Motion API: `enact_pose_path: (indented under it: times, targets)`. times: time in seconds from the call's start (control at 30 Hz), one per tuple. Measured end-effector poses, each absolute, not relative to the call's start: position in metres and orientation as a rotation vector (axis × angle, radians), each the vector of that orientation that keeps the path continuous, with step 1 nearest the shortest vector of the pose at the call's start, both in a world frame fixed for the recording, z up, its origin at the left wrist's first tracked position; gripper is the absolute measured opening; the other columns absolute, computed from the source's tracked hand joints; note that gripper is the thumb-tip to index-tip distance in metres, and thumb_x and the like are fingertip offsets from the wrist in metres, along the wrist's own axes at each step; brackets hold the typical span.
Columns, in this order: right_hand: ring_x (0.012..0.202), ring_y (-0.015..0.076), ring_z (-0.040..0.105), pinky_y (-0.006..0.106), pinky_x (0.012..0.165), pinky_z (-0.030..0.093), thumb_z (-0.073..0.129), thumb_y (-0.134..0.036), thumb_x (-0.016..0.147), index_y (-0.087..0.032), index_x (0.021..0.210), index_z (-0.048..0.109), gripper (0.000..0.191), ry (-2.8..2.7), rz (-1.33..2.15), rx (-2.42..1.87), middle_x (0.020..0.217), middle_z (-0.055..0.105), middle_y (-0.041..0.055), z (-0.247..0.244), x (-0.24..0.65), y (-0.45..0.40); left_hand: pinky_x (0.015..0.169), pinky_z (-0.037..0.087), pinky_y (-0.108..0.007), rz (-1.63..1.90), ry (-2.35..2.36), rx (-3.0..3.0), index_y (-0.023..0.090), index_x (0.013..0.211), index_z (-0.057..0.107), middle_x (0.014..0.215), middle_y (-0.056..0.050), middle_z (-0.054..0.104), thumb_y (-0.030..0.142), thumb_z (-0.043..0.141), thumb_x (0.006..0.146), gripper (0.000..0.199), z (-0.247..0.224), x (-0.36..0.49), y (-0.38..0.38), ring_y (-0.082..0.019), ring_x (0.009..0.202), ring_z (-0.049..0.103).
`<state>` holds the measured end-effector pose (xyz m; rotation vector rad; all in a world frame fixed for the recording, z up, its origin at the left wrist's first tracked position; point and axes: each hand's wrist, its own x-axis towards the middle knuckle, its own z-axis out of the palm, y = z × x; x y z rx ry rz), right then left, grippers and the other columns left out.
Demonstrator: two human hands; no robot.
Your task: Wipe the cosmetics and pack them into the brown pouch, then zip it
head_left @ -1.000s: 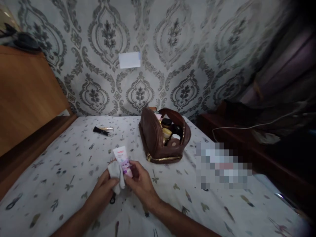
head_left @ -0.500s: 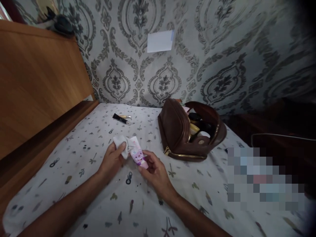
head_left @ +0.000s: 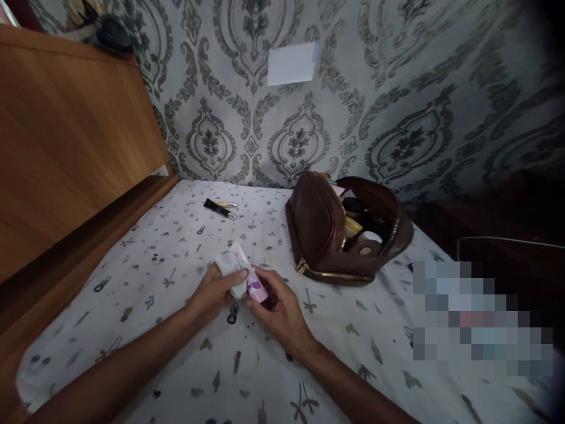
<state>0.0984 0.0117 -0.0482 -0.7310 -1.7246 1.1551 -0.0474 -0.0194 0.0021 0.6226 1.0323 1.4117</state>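
Between my hands, above the patterned sheet, is a pink and white squeeze tube (head_left: 256,287) with a purple cartoon print. My right hand (head_left: 282,306) grips its lower end between thumb and fingers. My left hand (head_left: 216,290) is closed on a folded white cloth (head_left: 228,264), which lies against the tube's face and covers much of the print. The left thumb presses the cloth onto the tube. Farther back on the sheet lie a black tube (head_left: 219,208) with a silvery end and a thin yellowish tube (head_left: 228,204) beside it.
An unzipped brown toiletry bag (head_left: 315,227) stands at the right, holding jars and a yellow item. A wooden panel (head_left: 75,118) borders the left side. Behind is a patterned wall with a white paper (head_left: 291,63). A blurred patch (head_left: 481,324) hides something at the right.
My left hand has moved right, bringing the cloth from the tube's edge across its printed face. My right hand keeps hold of the tube. The view has shifted slightly.
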Motion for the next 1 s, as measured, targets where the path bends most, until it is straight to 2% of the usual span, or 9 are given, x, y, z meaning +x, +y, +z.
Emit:
enact_pose_path:
  times: [0.1,0.2,0.3,0.43,0.5,0.63,0.77,0.87,1.0]
  targets:
    - [0.099,0.0211,0.063,0.035,0.09,0.051,0.066,-0.013,0.074,-0.026,0.126,0.063,0.054,-1.724,1.201,-0.725,0.107,0.066,0.0048,-0.048,0.099,0.011,0.046,0.044,-0.019,1.53,1.077,0.6,0.016,0.088,0.063,0.068,0.004,0.065,0.032,0.091,0.057,0.045,0.002,-0.052,-0.015,-0.01,0.056,0.059]
    - [0.107,0.0223,0.062,0.037,0.096,0.048,0.065,-0.011,0.075,-0.027,0.127,0.062,0.055,-1.717,1.274,-0.704,0.118,0.067,0.0053,-0.047,0.099,0.01,0.051,0.049,-0.02,1.595,1.114,0.539,0.017,0.098,0.062,0.084,-0.003,0.072,0.034,0.09,0.06,0.05,0.002,-0.058,-0.011,-0.017,0.074,0.069]
    - [0.109,0.0227,0.061,0.038,0.098,0.047,0.067,-0.015,0.078,-0.027,0.131,0.061,0.055,-1.735,1.303,-0.677,0.121,0.066,0.0057,-0.045,0.099,0.009,0.055,0.052,-0.021,1.592,1.131,0.515,0.015,0.098,0.063,0.094,-0.009,0.074,0.033,0.083,0.07,0.038,0.001,-0.063,-0.009,-0.023,0.092,0.071]
    - [0.097,0.0202,0.06,0.035,0.088,0.051,0.067,-0.025,0.084,-0.03,0.133,0.061,0.05,-1.82,1.25,-0.66,0.106,0.064,0.0053,-0.042,0.101,0.009,0.047,0.049,-0.018,1.531,1.172,0.475,0.011,0.09,0.067,0.099,-0.014,0.074,0.03,0.074,0.081,0.022,0.003,-0.062,-0.009,-0.024,0.098,0.07]
    - [0.1,0.0199,0.059,0.034,0.088,0.051,0.067,-0.024,0.085,-0.032,0.133,0.061,0.049,-1.835,1.218,-0.65,0.107,0.061,0.0052,-0.043,0.102,0.009,0.043,0.046,-0.017,1.508,1.185,0.454,0.011,0.092,0.068,0.098,-0.014,0.074,0.027,0.071,0.083,0.018,0.004,-0.061,-0.009,-0.023,0.094,0.071]
    - [0.107,0.0207,0.056,0.036,0.094,0.05,0.069,-0.021,0.082,-0.036,0.131,0.063,0.051,-1.852,1.111,-0.641,0.115,0.056,0.0049,-0.048,0.102,0.01,0.041,0.045,-0.018,1.446,1.148,0.496,0.009,0.094,0.071,0.091,-0.013,0.075,0.026,0.072,0.081,0.022,0.002,-0.058,-0.014,-0.017,0.071,0.068]
    - [0.112,0.0214,0.056,0.037,0.099,0.05,0.071,-0.021,0.081,-0.037,0.129,0.064,0.05,-1.845,1.043,-0.644,0.119,0.055,0.005,-0.048,0.101,0.009,0.039,0.045,-0.019,1.322,1.051,0.538,0.01,0.085,0.073,0.072,-0.007,0.071,0.031,0.079,0.074,0.025,-0.001,-0.057,-0.018,-0.012,0.054,0.06]
    - [0.117,0.0227,0.054,0.039,0.103,0.047,0.07,-0.018,0.079,-0.034,0.131,0.062,0.055,-1.834,1.043,-0.674,0.121,0.056,0.0056,-0.047,0.1,0.009,0.037,0.044,-0.018,1.249,1.019,0.535,0.012,0.08,0.072,0.061,-0.003,0.065,0.031,0.081,0.072,0.023,-0.003,-0.058,-0.018,-0.012,0.049,0.057]
    - [0.122,0.0229,0.052,0.041,0.106,0.046,0.065,-0.017,0.082,-0.033,0.138,0.056,0.059,-1.833,1.067,-0.66,0.127,0.054,0.007,-0.048,0.101,0.009,0.038,0.048,-0.019,1.213,1.029,0.574,0.012,0.083,0.073,0.06,-0.003,0.065,0.034,0.081,0.072,0.026,-0.005,-0.063,-0.017,-0.012,0.048,0.058]
